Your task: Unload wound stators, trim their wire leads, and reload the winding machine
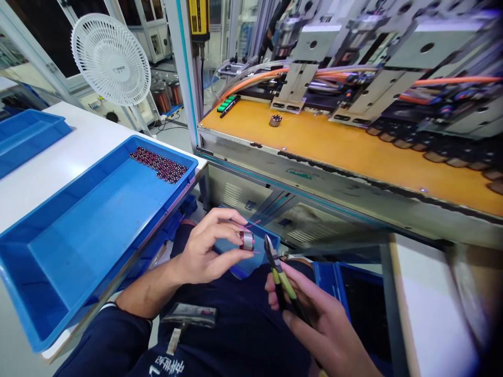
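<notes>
Between the thumb and fingers of my left hand (214, 248) is a small round motor stator (247, 241), a metal ring with thin reddish wires sticking out. My right hand (314, 309) grips a pair of wire cutters (283, 283) by its yellow-green and black handles. The cutter's jaws point up, a little to the right of the stator and apart from it. Below both hands a small blue bin (271, 238) sits at my lap, partly covered by my left hand.
On the white table at left, a large blue tray (90, 225) holds many small wound parts (159, 163) in its far corner. A machine with an orange worktop (251, 123) stands ahead, bearing a single stator (275, 121) and a row of dark parts (440, 152). A white fan (112, 60) stands behind.
</notes>
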`<state>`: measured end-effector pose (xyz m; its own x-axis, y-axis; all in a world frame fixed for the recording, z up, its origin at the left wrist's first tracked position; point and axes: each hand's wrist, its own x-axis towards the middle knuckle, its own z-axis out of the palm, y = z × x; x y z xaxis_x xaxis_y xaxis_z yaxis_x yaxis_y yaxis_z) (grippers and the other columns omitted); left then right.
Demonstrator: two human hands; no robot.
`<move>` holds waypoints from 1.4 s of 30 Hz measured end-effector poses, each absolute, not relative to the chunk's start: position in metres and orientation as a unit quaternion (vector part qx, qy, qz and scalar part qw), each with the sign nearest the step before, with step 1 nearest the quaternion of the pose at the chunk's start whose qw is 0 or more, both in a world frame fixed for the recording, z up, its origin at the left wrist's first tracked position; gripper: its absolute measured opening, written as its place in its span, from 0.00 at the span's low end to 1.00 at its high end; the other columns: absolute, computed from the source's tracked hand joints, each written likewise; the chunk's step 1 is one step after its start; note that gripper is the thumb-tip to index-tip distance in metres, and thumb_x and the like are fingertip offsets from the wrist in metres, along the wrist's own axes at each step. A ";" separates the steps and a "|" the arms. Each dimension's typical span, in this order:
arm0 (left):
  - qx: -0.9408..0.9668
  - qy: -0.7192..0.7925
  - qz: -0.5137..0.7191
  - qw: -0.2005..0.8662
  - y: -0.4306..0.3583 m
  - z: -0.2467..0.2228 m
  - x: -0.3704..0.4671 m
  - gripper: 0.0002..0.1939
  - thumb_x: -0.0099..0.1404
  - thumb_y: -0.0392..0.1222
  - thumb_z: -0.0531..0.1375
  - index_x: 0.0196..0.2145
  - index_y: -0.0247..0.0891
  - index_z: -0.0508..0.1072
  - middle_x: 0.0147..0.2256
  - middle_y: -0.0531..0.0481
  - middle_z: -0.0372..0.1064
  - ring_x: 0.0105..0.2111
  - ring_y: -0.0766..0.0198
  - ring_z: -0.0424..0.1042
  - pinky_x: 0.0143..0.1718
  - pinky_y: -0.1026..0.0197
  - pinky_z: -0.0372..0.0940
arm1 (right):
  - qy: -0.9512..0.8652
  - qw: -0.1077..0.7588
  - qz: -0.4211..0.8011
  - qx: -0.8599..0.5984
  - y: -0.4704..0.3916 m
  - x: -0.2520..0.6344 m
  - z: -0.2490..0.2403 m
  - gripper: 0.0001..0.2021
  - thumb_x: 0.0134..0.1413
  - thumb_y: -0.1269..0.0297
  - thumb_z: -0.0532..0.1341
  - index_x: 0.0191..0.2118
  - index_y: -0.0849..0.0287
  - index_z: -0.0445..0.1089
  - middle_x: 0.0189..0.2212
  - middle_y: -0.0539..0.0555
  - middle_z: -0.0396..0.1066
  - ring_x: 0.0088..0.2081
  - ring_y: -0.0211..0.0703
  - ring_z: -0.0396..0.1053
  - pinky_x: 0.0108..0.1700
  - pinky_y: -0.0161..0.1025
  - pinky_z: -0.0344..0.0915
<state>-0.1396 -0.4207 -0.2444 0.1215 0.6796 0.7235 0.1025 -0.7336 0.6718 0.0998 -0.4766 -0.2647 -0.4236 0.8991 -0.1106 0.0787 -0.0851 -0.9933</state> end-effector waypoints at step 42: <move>0.757 0.239 0.596 0.118 -0.423 -0.248 -0.144 0.29 0.56 0.22 0.65 0.54 0.33 0.67 0.43 0.38 0.78 0.44 0.57 0.79 0.45 0.57 0.77 | -0.574 0.263 0.683 -0.367 -0.488 0.094 -0.230 0.35 0.54 0.81 0.54 0.64 0.40 0.58 0.50 0.54 0.70 0.47 0.43 0.72 0.54 0.44 0.69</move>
